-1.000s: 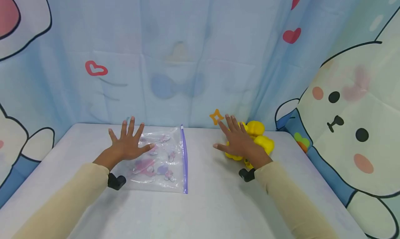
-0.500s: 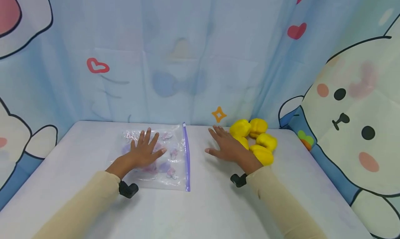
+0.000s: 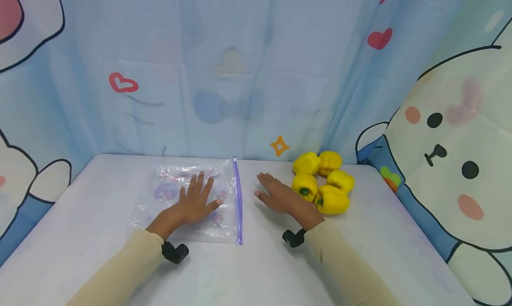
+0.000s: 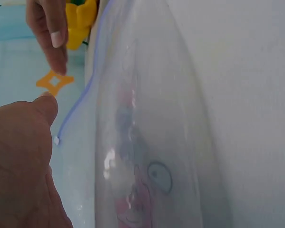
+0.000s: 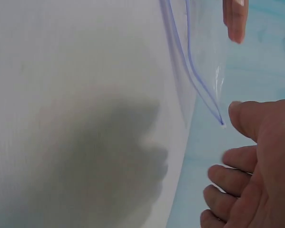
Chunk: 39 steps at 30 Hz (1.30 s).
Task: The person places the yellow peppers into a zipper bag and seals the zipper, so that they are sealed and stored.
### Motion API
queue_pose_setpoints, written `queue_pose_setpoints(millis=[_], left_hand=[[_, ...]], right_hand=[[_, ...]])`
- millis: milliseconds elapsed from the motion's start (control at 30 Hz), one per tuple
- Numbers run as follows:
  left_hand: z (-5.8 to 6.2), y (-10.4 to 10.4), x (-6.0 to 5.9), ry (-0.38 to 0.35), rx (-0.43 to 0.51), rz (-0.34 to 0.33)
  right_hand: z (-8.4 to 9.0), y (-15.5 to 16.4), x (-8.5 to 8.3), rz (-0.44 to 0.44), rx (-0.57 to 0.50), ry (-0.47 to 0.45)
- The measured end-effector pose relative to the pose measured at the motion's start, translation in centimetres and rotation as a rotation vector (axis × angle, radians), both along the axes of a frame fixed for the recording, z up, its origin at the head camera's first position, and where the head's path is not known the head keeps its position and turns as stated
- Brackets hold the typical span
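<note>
A clear zip bag (image 3: 160, 208) with pink and purple cartoon prints lies flat on the left half of the table, its purple zip strip (image 3: 239, 208) along the right edge. Over the bag is my left hand (image 3: 194, 206), fingers straight and spread; in the left wrist view the palm (image 4: 18, 161) looks raised off the plastic. My right hand (image 3: 282, 197) hovers between the zip strip and several yellow bell peppers (image 3: 332, 200), with extended fingers and nothing in its grasp. The right wrist view shows those fingers (image 5: 223, 180) slightly bent, above their own shadow.
The peppers form a tight cluster at the back right of the white table (image 3: 256, 270). A blue cartoon-printed curtain (image 3: 224, 74) hangs behind the table's back edge and down the right side.
My left hand has moved right and nearer, across the bag. My right hand has moved left, off the peppers, uncovering them. The bag and peppers stay put.
</note>
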<state>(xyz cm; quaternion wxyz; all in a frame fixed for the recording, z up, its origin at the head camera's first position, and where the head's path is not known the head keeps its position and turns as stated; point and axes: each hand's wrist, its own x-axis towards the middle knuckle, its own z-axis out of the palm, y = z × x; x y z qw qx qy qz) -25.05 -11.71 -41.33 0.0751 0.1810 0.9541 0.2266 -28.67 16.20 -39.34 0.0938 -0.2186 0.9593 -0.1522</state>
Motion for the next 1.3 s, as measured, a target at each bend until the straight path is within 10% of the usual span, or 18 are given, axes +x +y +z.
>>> queue_pose_setpoints(millis=[800,1300], left_hand=[[-1.6,3.3,2.5,0.139,-0.061,-0.095],[-2.3,3.4,3.3,-0.027,-0.033,-0.056]], right_hand=[[-2.6,-2.9,2.3,0.217,-0.019,0.031],[-2.6,-2.8,2.7,0.169,0.023,-0.055]])
